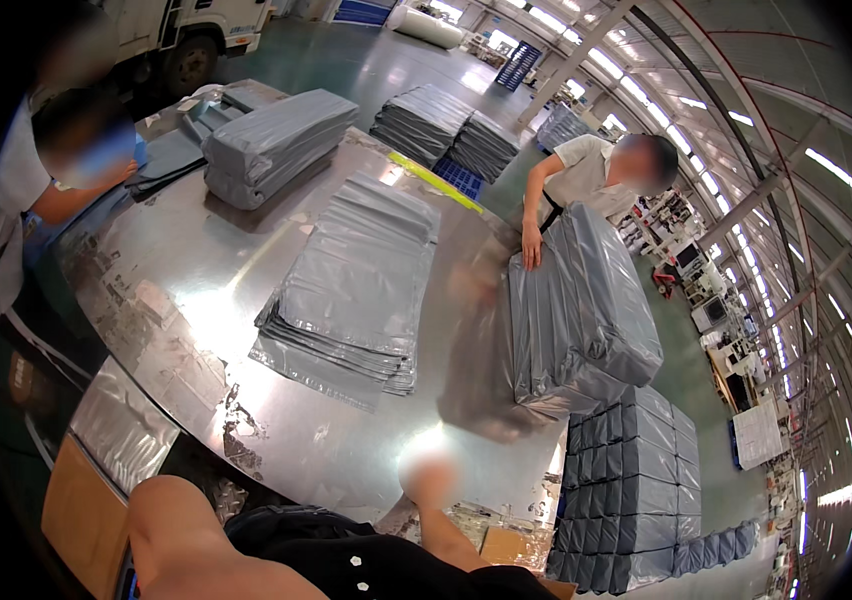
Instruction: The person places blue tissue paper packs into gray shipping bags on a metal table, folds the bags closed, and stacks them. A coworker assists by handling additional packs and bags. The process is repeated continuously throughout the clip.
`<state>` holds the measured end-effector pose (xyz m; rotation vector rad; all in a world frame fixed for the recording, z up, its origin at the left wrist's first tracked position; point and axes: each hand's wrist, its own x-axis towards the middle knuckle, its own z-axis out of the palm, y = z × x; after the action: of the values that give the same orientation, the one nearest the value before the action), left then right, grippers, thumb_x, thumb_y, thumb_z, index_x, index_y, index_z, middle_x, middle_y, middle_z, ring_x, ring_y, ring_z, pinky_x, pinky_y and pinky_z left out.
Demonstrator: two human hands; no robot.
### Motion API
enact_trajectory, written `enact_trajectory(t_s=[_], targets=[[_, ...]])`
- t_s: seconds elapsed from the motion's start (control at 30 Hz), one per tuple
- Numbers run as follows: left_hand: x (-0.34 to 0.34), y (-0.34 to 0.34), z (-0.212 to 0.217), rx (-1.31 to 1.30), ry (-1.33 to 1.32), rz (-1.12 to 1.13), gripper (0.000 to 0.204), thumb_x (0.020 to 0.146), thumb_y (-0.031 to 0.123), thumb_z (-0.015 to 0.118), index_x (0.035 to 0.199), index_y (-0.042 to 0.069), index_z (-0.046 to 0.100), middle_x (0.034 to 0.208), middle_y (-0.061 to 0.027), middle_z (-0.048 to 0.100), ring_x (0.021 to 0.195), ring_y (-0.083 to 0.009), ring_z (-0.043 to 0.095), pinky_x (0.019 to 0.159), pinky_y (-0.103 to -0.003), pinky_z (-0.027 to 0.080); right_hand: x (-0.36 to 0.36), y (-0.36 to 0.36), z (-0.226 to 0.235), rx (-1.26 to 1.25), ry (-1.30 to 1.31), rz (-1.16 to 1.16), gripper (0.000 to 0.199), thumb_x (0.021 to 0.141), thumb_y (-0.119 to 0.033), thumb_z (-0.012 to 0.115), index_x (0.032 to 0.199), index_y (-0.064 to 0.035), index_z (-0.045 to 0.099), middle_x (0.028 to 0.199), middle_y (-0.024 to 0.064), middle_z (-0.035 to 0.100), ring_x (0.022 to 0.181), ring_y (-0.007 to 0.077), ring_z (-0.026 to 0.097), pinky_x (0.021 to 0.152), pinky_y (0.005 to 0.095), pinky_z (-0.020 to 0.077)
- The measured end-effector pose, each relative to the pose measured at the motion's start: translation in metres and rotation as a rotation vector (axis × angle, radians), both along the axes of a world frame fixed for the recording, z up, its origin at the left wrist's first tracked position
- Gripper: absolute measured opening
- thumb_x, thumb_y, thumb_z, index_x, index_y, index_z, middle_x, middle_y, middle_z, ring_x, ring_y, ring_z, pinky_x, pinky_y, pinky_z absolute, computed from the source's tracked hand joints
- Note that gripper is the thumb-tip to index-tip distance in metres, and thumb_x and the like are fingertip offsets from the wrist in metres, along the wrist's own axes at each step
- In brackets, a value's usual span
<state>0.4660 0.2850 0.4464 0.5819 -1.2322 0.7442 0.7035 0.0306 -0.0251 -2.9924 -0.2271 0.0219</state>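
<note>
My right hand (pixel 431 475) is low over the near edge of the metal table (pixel 336 450); a blur covers its fingers, so its grip does not show. My bent left arm (pixel 181 530) comes in at the lower left, and its hand is not in view. Beyond my right hand lies a stack of flat grey plastic bags (pixel 356 280), its near edges fanned out in uneven layers. No contact shows between my right hand and that stack.
A co-worker (pixel 586 165) at the right rests a hand on a large grey wrapped bundle (pixel 586 300). Another grey bundle (pixel 276 145) sits at the far left, beside a second person (pixel 16 200). Stacked grey bundles (pixel 626 490) stand off the table's right side.
</note>
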Motion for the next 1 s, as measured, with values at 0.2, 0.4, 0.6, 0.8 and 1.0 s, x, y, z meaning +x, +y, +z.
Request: enact_trajectory(t_s=[0.2,0.4,0.6,0.8,1.0], targets=[[0.011,0.048,-0.052,0.389,0.827,0.268,0.010,0.081,-0.008,0.058,0.078,0.001,0.054,0.078,-0.0123,0.056,0.072,-0.0232,0.058,0.065,-0.034,0.049,-0.012,-0.033,-0.003,-0.024,0.023,0.002,0.023,0.090,-0.023,0.052,0.102,-0.0050,0.061,0.101,0.0119,0.061,0.096,0.0242,0.057,0.085,0.0383,0.0445],[0.008,0.058,-0.244,0.767,1.574,0.613,0.014,0.087,0.015,0.067,0.093,0.007,0.058,0.078,0.0019,0.058,0.073,-0.0053,0.053,0.065,-0.023,0.045,-0.002,0.004,-0.049,0.380,-0.266,0.084,0.025,0.090,-0.023,0.050,0.102,-0.0048,0.061,0.100,0.0129,0.060,0.095,0.0279,0.056,0.084,0.0410,0.0430],[0.011,0.010,-0.324,0.833,1.364,0.158,0.022,0.089,0.025,0.065,0.090,0.004,0.058,0.075,0.0023,0.056,0.072,-0.0057,0.050,0.064,-0.024,0.043,-0.011,0.006,0.012,0.373,-0.347,0.103,0.025,0.069,-0.016,0.060,0.057,0.0061,0.059,0.058,0.0257,0.056,0.057,0.0440,0.053,0.060,0.0504,0.0412],[0.014,-0.017,-0.350,0.737,1.261,0.262,0.024,0.085,0.026,0.065,0.083,0.005,0.056,0.072,-0.0015,0.055,0.069,-0.0105,0.050,0.066,-0.028,0.042,-0.013,0.058,0.030,0.194,-0.187,0.171,0.024,0.074,-0.019,0.058,0.074,0.0033,0.066,0.076,0.0239,0.063,0.073,0.0393,0.059,0.069,0.0480,0.0441],[0.000,-0.006,-0.339,0.796,1.354,0.370,0.023,0.086,0.026,0.065,0.085,0.004,0.057,0.073,-0.0016,0.056,0.069,-0.0103,0.052,0.065,-0.028,0.043,-0.002,0.106,0.027,0.166,-0.159,0.255,0.026,0.078,-0.023,0.057,0.078,0.0017,0.065,0.080,0.0209,0.062,0.078,0.0353,0.058,0.073,0.0448,0.0441]])
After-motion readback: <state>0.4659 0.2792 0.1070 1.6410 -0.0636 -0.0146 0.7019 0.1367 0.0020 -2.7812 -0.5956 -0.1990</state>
